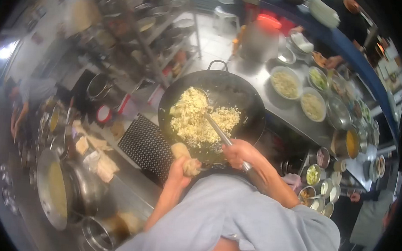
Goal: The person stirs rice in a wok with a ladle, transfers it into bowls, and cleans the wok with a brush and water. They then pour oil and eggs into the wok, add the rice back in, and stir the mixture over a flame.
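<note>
A big black wok sits in front of me with a heap of yellow fried rice in its left half. My left hand grips the wok's near handle through a folded cloth. My right hand holds the long handle of a metal ladle, whose end is buried in the rice. My grey shirt fills the bottom of the view.
Steel bowls of rice and chopped ingredients stand on the counter to the right, with small seasoning pots nearer me. A perforated black mat and steel pots lie left. Other people work at the left edge and far right.
</note>
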### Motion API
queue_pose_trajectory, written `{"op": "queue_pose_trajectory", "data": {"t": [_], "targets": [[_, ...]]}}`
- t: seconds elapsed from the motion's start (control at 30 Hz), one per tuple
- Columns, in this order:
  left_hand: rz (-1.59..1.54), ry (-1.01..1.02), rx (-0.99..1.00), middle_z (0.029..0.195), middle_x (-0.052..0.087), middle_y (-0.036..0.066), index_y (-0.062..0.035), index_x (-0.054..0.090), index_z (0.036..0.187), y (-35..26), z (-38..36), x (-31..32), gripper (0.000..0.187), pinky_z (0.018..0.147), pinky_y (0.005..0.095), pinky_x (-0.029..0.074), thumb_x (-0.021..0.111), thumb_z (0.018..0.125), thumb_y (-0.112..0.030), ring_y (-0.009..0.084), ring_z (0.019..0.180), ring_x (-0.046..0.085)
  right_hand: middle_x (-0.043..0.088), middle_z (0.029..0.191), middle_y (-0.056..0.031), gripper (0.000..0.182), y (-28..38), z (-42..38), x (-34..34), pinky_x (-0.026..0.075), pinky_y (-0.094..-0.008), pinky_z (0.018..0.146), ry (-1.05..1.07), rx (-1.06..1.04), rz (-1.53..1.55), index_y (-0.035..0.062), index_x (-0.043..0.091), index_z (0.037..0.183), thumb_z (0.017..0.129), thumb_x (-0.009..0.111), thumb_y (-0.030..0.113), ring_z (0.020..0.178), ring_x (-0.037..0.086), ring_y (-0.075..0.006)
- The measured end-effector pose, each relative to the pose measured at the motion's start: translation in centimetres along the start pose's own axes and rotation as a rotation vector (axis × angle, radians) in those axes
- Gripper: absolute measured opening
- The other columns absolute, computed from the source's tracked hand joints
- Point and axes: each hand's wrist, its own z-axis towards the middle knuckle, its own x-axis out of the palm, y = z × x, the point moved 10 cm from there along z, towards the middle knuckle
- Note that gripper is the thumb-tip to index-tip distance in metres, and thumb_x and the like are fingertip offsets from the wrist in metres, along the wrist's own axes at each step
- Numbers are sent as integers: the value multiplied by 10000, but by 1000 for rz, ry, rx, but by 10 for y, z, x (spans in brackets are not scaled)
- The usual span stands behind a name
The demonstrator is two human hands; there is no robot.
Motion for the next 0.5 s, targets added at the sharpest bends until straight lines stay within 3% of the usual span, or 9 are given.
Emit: {"op": "queue_pose_trajectory", "data": {"t": [0.1, 0.23, 0.37, 0.4, 0.5], "targets": [[49, 0, -89, 830, 604, 201, 75, 481, 1057, 20, 3, 9, 333, 739, 409, 525, 364, 911, -200, 302, 767, 616, 378, 565, 27, 172, 12, -51, -38, 285, -255, 331, -104, -89, -177, 39, 457, 971, 814, 525, 36, 376, 361, -67], [119, 103, -99, 819, 591, 191, 75, 449, 1111, 27, 24, 49, 353, 742, 405, 530, 373, 906, -202, 280, 745, 603, 405, 600, 7, 192, 24, -74, -70, 293, -260, 339, -311, -229, -125, 52, 449, 982, 810, 533, 32, 390, 375, -73], [152, 89, -128, 825, 576, 158, 36, 443, 1132, 32, 39, 79, 349, 777, 436, 520, 365, 921, -231, 254, 712, 583, 394, 603, 17, 173, 24, -96, -105, 284, -254, 337, -311, -320, 82, 58, 448, 964, 814, 527, 23, 385, 360, -68], [170, 139, -114, 826, 571, 149, 25, 448, 1119, 32, 45, 88, 339, 790, 455, 513, 361, 926, -239, 247, 704, 578, 395, 599, 27, 135, 24, -100, -111, 281, -241, 325, -292, -339, 177, 57, 456, 967, 848, 515, 30, 377, 353, -54], [131, 117, -129, 819, 570, 147, 22, 457, 1096, 33, 51, 104, 319, 793, 458, 511, 369, 916, -226, 244, 703, 579, 405, 603, 38, 89, 32, -100, -136, 290, -221, 311, 31, -386, 656, 52, 468, 976, 890, 491, 49, 366, 350, -35]]}}
